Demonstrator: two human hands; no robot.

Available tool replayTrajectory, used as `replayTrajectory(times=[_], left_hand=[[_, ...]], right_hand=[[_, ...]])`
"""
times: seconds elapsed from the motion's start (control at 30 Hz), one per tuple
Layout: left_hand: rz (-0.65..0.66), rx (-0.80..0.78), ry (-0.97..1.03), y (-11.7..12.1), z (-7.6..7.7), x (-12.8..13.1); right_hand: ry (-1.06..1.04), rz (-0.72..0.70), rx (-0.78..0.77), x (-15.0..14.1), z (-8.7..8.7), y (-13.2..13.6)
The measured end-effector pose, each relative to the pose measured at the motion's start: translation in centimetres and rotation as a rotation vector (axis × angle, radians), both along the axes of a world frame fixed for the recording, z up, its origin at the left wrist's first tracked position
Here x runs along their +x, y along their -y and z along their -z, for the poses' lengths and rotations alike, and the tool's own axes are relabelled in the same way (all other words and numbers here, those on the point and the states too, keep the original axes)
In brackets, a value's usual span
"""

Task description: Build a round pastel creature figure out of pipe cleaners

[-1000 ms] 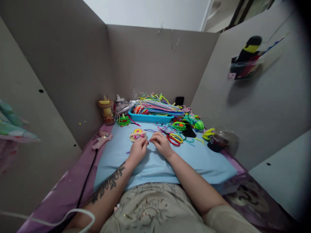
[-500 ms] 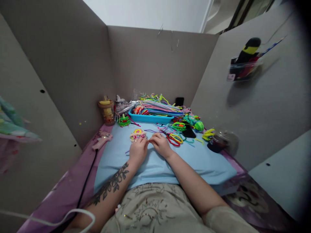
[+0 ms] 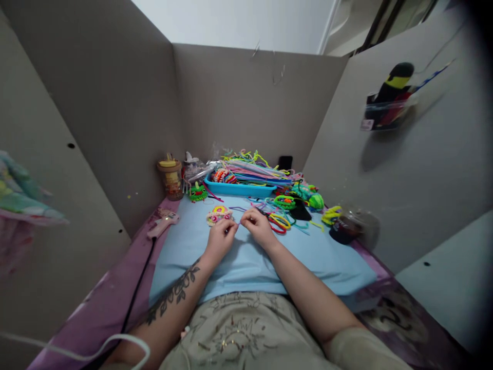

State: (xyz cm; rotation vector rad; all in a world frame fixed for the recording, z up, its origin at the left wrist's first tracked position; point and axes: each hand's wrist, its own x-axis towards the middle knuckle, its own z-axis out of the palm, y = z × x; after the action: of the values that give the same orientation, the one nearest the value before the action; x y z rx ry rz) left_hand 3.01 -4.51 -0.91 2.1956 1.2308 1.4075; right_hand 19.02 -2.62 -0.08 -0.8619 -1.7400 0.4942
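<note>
Purple strip (image 3: 239, 223), just one, bridges left hand (image 3: 221, 236), right hand (image 3: 259, 228)

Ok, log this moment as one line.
Left hand: pinching purple strand | Right hand: pinching same strand | Beyond left hand: pink-dotted piece | Beside right hand: scissors | Farther back: tray
</note>
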Motion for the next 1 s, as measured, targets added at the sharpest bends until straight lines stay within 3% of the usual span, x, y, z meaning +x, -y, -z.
replayTrajectory(times=[0.23,0.47,0.67,0.8,1.0], left_hand=[[0.067,-0.01,0.008,0.2,-0.1,0.2],[-0.04,0.016,-0.039,0.0,0.4,0.0],[-0.086,0.012,-0.118,0.4,0.6,0.1],[-0.085,-0.006,-0.092,0.4,0.4,0.1],[-0.051,-0.07,0.059,-0.2,0.3,-0.1]], right_hand=[[-0.076,-0.1,-0.023,-0.8,1.0,-0.8],[-0.003,0.103,0.112,0.0,0.8,0.0],[0.315,0.225,0.298,-0.1,0.9,0.6],[0.341,0.191,0.254,-0.4,0.9,0.4],[0.214,0.164,0.16,-0.5,1.0,-0.3]])
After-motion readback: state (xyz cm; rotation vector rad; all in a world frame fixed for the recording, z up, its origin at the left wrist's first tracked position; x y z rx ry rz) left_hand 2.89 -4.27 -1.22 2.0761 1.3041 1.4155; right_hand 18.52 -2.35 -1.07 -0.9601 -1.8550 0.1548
